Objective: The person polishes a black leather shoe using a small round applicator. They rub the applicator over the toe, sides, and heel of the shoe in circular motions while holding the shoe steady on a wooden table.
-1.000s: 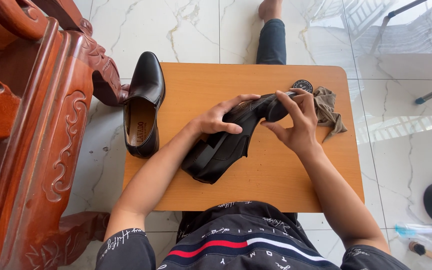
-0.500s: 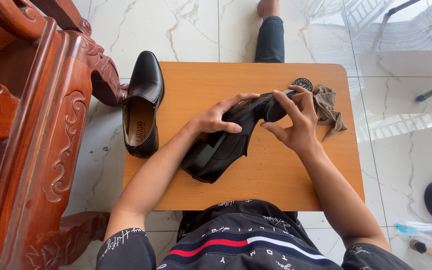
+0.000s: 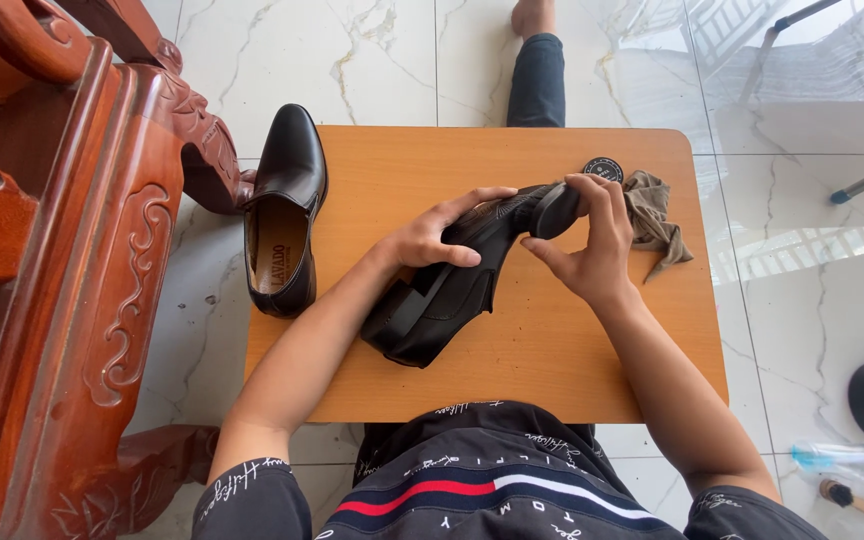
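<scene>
Table (image 3: 552, 370) of orange wood carries a black shoe (image 3: 452, 290) lying on its side near the middle. Left hand (image 3: 432, 235) rests curled over its upper; right hand (image 3: 592, 250) clamps fingers around the toe. A second shoe (image 3: 287, 210) overhangs the left edge, a brown cloth (image 3: 657, 215) near the far right corner.

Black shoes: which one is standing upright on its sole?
The black shoe at the table's left edge, untouched, opening up with its tan insole showing. The other black shoe is tipped sole-up, held between the left hand and right hand.
</scene>
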